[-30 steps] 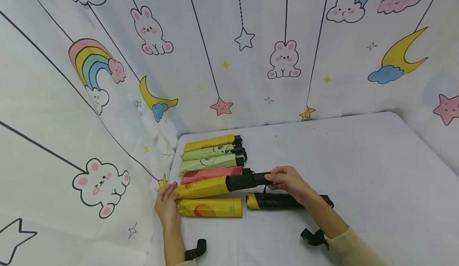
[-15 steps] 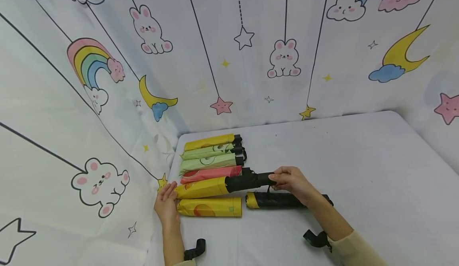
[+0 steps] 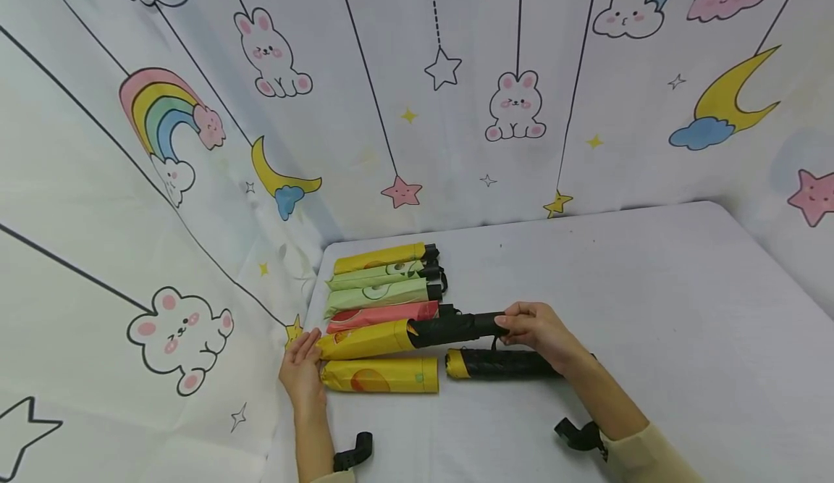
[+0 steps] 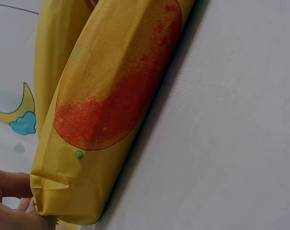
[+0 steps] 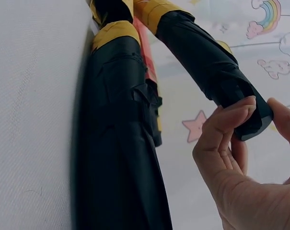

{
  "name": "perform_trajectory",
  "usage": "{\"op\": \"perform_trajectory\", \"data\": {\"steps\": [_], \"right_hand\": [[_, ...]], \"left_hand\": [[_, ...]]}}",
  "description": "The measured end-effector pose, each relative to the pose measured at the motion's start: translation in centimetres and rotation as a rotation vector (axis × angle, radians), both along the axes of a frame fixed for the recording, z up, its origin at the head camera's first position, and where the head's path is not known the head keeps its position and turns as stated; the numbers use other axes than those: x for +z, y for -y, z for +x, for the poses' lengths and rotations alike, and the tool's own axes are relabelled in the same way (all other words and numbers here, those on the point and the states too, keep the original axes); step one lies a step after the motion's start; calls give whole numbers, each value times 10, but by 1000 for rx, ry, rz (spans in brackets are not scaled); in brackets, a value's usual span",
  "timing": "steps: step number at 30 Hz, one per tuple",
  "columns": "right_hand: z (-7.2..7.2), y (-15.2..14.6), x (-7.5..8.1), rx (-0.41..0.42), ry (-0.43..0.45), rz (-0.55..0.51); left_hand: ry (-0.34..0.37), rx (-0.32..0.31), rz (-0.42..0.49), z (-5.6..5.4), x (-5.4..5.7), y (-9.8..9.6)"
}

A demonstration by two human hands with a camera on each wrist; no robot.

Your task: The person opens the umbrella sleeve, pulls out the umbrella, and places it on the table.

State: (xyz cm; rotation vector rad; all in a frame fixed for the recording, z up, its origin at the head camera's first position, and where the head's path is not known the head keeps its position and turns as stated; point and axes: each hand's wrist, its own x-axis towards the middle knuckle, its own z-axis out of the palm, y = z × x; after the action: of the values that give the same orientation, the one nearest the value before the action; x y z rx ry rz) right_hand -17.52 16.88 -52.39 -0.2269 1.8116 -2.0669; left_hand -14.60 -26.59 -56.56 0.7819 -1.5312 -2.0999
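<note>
My right hand point(image 3: 536, 329) pinches the handle end of a folded black umbrella point(image 3: 456, 329) between thumb and fingers. The umbrella's other end sits inside a yellow fabric sleeve point(image 3: 365, 341), and the pair slants up to the right, handle end raised off the table. At the sleeve's left end, my left hand point(image 3: 302, 371) holds its closed tip. Nearer me lies another yellow sleeve point(image 3: 384, 376) with an orange fruit print, filling much of the left wrist view. Beside it, a black umbrella with a yellow edge point(image 3: 502, 363) lies partly behind my right forearm.
Behind the held sleeve, several sleeved umbrellas lie in a row: a red one point(image 3: 384, 316), two green ones point(image 3: 381, 295) and a yellow one point(image 3: 378, 258). A printed curtain point(image 3: 456, 135) hangs along the back and left edges of the white table point(image 3: 651, 309).
My right hand has moved slightly to the right, and a little more of the black umbrella shows outside the sleeve. My left hand stays at the sleeve's tip.
</note>
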Motion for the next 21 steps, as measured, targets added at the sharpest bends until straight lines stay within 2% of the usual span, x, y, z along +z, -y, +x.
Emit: {"op": "perform_trajectory", "data": {"steps": [11,21], "right_hand": [[2,-11,0,-29,3,5],[5,-22,3,-17,-23,-8]], "left_hand": [[11,-10,3,2,1,2],[23,-12,-12,3,0,4]]}}
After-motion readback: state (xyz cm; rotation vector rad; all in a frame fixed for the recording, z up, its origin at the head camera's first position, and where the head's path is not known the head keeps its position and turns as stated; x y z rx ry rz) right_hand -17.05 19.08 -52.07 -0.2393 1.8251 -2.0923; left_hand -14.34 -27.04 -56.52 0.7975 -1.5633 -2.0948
